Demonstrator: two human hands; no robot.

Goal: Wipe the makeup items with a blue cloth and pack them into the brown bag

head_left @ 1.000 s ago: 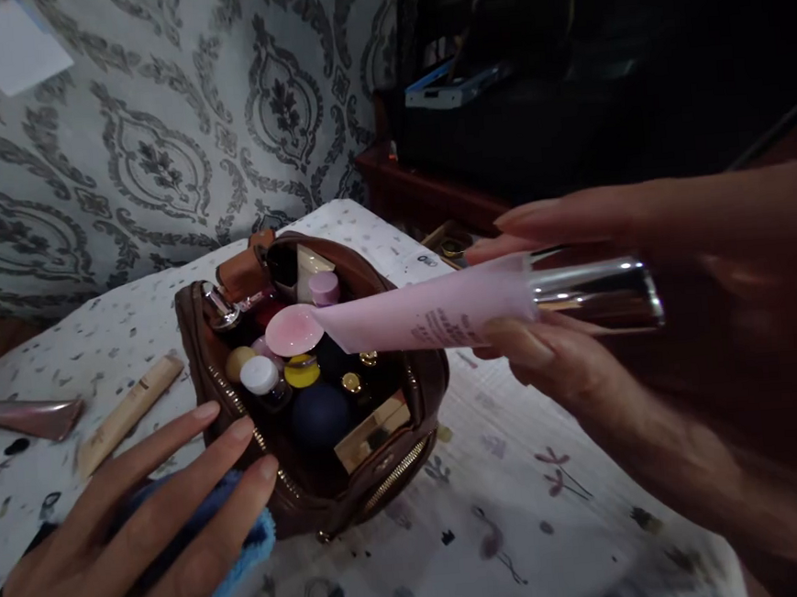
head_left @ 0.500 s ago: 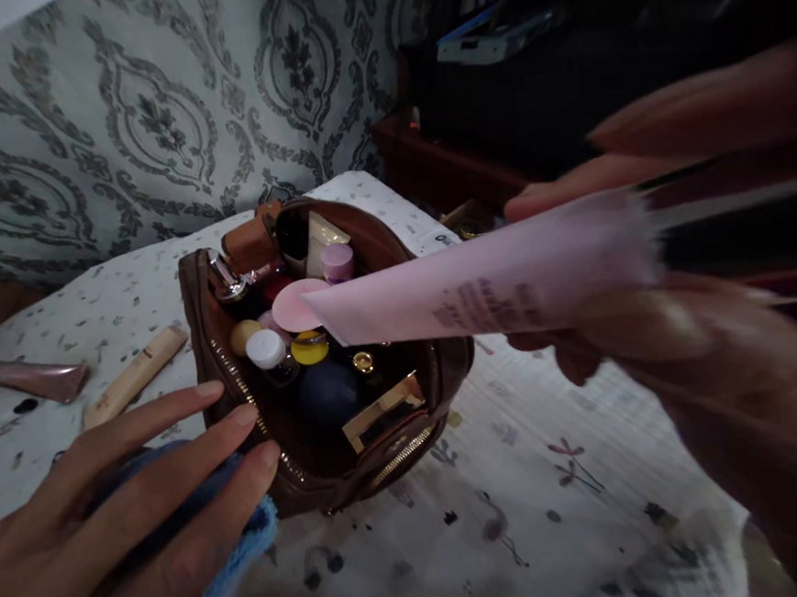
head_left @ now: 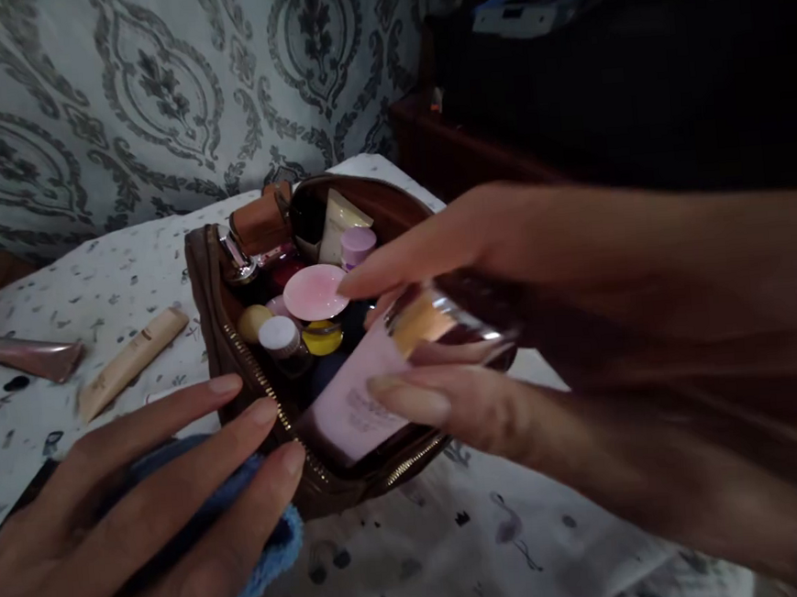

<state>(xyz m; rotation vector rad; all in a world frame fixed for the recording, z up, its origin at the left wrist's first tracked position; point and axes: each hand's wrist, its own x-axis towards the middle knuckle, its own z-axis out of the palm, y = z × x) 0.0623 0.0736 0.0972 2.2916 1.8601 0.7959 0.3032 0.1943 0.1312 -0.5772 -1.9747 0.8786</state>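
Observation:
My right hand point(head_left: 552, 323) grips a pale pink tube point(head_left: 351, 399) with a shiny metallic cap. The tube's flat end points down into the open brown zip pouch point(head_left: 214, 285), near its front edge. Inside the pouch are small jars, a round pink lid point(head_left: 313, 292), a yellow cap and a white-capped bottle. My left hand point(head_left: 133, 531) lies flat with fingers stretched out on a blue cloth point(head_left: 267, 553), fingertips touching the pouch's zip edge.
A beige tube point(head_left: 131, 356) and a pinkish metallic tube point(head_left: 23, 356) lie on the patterned white cover point(head_left: 460, 551) left of the pouch. Patterned wallpaper is behind. Dark wooden furniture point(head_left: 469, 146) stands at the back right.
My right hand has swung the pink tube from level above the pouch to pointing down into it. The left hand has stayed on the blue cloth.

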